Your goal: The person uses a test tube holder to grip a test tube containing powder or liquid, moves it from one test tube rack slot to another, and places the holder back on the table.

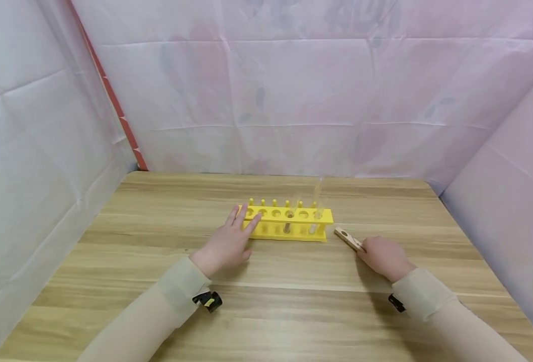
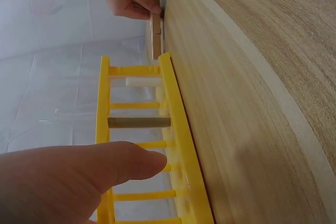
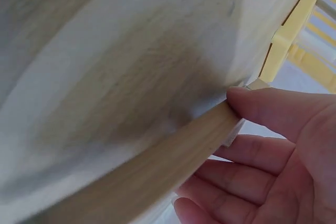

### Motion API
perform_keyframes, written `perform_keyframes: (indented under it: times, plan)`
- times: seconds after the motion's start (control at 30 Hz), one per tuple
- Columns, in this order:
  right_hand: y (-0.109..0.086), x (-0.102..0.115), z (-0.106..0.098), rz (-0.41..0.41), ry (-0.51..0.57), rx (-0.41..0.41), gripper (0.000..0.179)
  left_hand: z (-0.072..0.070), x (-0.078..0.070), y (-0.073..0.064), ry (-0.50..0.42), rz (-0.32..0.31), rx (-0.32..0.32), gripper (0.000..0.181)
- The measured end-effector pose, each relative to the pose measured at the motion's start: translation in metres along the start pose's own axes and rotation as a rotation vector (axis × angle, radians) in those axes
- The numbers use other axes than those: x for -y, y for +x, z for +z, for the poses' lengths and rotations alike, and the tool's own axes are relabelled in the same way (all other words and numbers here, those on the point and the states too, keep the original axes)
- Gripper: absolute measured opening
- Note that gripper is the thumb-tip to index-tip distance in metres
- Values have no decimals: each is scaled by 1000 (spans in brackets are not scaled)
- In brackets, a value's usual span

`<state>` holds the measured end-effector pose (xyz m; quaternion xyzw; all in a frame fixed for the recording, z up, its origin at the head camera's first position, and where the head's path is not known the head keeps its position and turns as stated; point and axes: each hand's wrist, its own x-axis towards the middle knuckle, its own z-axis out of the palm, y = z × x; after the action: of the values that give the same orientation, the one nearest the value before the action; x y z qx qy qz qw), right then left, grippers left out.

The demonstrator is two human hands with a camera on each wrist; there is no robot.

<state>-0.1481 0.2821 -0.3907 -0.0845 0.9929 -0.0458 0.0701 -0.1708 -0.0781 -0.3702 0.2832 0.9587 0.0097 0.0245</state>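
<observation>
A yellow test tube rack (image 1: 266, 219) stands on the table, holding two glass tubes. One tube has dark grey-brown contents (image 2: 139, 122); the other, at the rack's right end, has white contents (image 2: 143, 82). My left hand (image 1: 226, 245) rests on the rack's left end, fingers spread over the top, its straight thumb (image 2: 131, 165) along the near side. Just right of the rack, my right hand (image 1: 386, 257) holds a wooden test tube clamp (image 1: 345, 236). In the right wrist view the thumb (image 3: 273, 109) and fingers pinch the clamp's wooden handle (image 3: 173, 153) close to the tabletop.
The wood-grain table (image 1: 284, 322) runs back to a wall of pale patterned cloth (image 1: 293, 90). More cloth hangs at the left (image 1: 31, 151) and right (image 1: 511, 166). A red strip (image 1: 112, 95) rises at the back left corner.
</observation>
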Motion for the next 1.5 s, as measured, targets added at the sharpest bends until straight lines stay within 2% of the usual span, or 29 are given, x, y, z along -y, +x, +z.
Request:
perform_keyframes:
  times: [0.4,0.63,1.03,1.27,1.5]
  plan:
    - [-5,-4,-1,-35,83,-84,21,-2,2,-5,14,-4,-13,83]
    - [-7,-7,-5,-67,76,-115,26,-2,1,-6,-1,-18,2,83]
    - [-6,-13,0,-128,78,-241,26,-2,0,-3,13,-7,-18,80]
    - [-3,-11,-2,-143,120,-313,8,-2,1,-2,19,-4,-20,79]
    - [-4,-9,-3,-141,142,-315,9,-3,0,-3,7,-10,-12,81]
